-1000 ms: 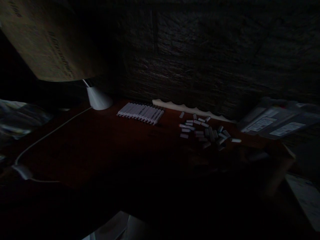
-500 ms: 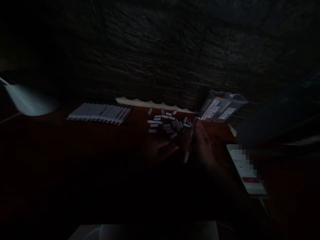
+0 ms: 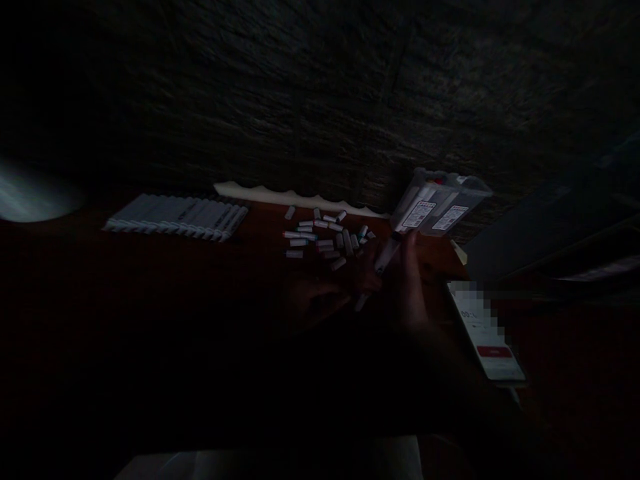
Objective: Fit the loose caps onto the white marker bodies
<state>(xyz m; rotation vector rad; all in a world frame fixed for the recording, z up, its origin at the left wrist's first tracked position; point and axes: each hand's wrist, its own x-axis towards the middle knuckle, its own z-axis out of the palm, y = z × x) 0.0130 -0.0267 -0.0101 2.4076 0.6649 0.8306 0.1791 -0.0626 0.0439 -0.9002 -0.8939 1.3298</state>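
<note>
Grips a slim white marker pen (image 3: pixel 387 253) in the right hand (image 3: pixel 407 283), fingers wrapped round its lower half. Holds it slanted above the reddish-brown wooden bench (image 3: pixel 200 280), lower tip toward the left hand (image 3: pixel 313 303), upper end toward a clear plastic box with white labels (image 3: pixel 440 207) at the back. Shows the left hand just beside that lower tip, low over the bench, too dark to tell whether spread or curled. Just behind both hands, a scatter of short white marker caps (image 3: pixel 325 237) lying loose. Farther left along the back, a neat row of white marker pens (image 3: pixel 175 217) laid side by side, touching. Behind the caps, against the rough dark wall (image 3: pixel 320 100), a pale scalloped strip (image 3: pixel 300 198). Right of the right hand, a phone with a lit screen (image 3: pixel 485 330) flat on the bench.
</note>
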